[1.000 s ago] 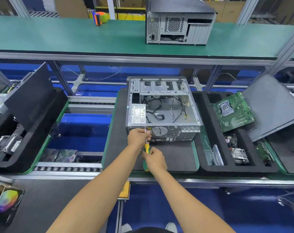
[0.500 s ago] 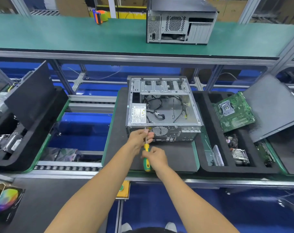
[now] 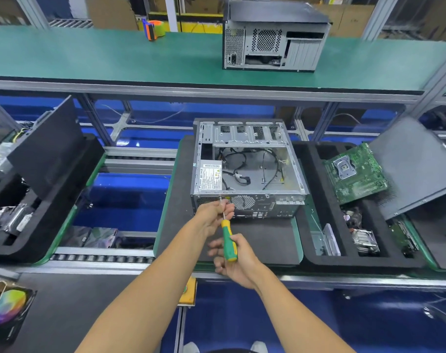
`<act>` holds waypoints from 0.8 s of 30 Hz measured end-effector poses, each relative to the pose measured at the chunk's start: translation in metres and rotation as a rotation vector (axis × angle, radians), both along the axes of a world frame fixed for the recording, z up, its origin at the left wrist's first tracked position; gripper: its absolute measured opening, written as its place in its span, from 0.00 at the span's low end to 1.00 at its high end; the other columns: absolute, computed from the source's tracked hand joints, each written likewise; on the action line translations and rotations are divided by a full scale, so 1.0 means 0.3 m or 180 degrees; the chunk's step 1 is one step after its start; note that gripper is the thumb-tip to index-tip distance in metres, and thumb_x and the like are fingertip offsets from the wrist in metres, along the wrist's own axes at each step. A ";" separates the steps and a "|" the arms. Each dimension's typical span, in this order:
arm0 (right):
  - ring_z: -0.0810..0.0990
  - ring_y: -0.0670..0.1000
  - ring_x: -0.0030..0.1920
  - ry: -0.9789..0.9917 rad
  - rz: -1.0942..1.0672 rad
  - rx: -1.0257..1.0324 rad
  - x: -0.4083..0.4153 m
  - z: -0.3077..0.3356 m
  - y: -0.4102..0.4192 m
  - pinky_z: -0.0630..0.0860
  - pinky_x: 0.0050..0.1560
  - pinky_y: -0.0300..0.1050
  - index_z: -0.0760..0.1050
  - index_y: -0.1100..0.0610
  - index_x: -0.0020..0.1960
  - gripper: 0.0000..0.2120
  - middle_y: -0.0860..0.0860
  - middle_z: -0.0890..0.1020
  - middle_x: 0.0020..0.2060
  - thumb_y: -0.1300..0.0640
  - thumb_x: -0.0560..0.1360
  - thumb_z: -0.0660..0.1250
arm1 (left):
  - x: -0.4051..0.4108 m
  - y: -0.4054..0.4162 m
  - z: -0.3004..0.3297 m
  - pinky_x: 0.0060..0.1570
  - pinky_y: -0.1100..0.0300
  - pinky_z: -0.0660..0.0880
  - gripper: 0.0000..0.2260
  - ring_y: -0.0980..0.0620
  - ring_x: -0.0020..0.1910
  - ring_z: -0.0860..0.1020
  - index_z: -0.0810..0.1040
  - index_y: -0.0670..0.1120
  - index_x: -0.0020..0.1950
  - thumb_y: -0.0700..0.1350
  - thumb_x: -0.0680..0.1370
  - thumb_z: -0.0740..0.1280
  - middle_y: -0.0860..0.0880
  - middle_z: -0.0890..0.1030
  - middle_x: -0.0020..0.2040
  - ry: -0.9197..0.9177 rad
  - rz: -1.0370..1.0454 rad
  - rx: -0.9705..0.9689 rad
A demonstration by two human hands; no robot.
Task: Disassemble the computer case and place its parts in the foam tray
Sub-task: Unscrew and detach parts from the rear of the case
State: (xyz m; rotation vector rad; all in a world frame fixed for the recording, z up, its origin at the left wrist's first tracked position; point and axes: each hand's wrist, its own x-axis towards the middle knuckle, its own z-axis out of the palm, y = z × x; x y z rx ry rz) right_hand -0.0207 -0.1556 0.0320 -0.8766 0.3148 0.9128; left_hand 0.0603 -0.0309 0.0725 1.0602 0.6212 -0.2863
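Computer case point(image 3: 247, 169) lies open mid-tabletop; right hand point(image 3: 238, 261) wraps the screwdriver point(image 3: 227, 240) handle, left hand point(image 3: 213, 216) pinches its shaft at the rear-panel screw: keep the tip square and pressed.

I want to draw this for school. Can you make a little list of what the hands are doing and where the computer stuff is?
Left hand: left hand steadies the screwdriver shaft near the tip
Right hand: right hand grips the green and yellow handle
Tip: at the rear panel of the open computer case
Motherboard: green motherboard leans in the foam tray, right of the case
Shelf: second case stands on top
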 end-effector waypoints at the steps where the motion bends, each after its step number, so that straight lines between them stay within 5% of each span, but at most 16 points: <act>1: 0.76 0.52 0.32 -0.0038 -0.0008 0.0052 0.002 0.006 -0.002 0.74 0.33 0.45 0.82 0.62 0.51 0.23 0.59 0.82 0.42 0.48 0.80 0.54 | -0.001 0.003 0.005 0.35 0.61 0.83 0.09 0.54 0.34 0.84 0.75 0.35 0.62 0.33 0.84 0.60 0.40 0.83 0.47 -0.0015 -0.0043 -0.0055; 7: 0.76 0.49 0.29 -0.0199 -0.0195 -0.1277 0.020 0.027 0.043 0.72 0.31 0.41 0.76 0.57 0.46 0.05 0.52 0.80 0.33 0.58 0.76 0.63 | -0.004 -0.002 -0.007 0.46 0.55 0.84 0.05 0.48 0.43 0.86 0.70 0.37 0.60 0.36 0.85 0.60 0.39 0.85 0.50 -0.0146 -0.0102 0.0160; 12: 0.73 0.46 0.26 -0.0263 -0.0268 -0.1748 0.032 0.017 0.060 0.70 0.28 0.40 0.76 0.57 0.45 0.06 0.49 0.77 0.28 0.57 0.78 0.63 | -0.021 0.000 -0.049 0.46 0.52 0.83 0.09 0.49 0.42 0.81 0.79 0.42 0.47 0.43 0.75 0.77 0.43 0.84 0.44 -0.0172 -0.0057 0.1568; 15: 0.73 0.47 0.27 -0.0056 -0.0337 -0.1330 0.027 0.016 0.046 0.70 0.28 0.40 0.77 0.57 0.45 0.05 0.50 0.77 0.30 0.56 0.76 0.65 | -0.012 0.023 -0.049 0.40 0.57 0.83 0.07 0.50 0.42 0.82 0.82 0.42 0.44 0.43 0.74 0.79 0.43 0.84 0.43 -0.0176 -0.0119 0.1546; 19: 0.75 0.49 0.30 0.0171 -0.0287 -0.0534 0.022 0.010 0.012 0.72 0.29 0.40 0.80 0.59 0.48 0.17 0.52 0.78 0.35 0.49 0.77 0.58 | -0.006 0.038 -0.021 0.33 0.64 0.80 0.04 0.52 0.34 0.82 0.81 0.37 0.53 0.38 0.80 0.70 0.42 0.83 0.42 -0.0103 -0.0340 0.0894; 24: 0.72 0.49 0.30 0.0148 -0.0039 -0.0145 0.032 0.029 0.014 0.68 0.27 0.40 0.79 0.59 0.47 0.15 0.52 0.76 0.36 0.51 0.75 0.58 | -0.005 0.042 0.008 0.35 0.61 0.82 0.07 0.49 0.38 0.84 0.76 0.37 0.59 0.35 0.85 0.60 0.40 0.83 0.45 -0.0133 -0.0492 0.0606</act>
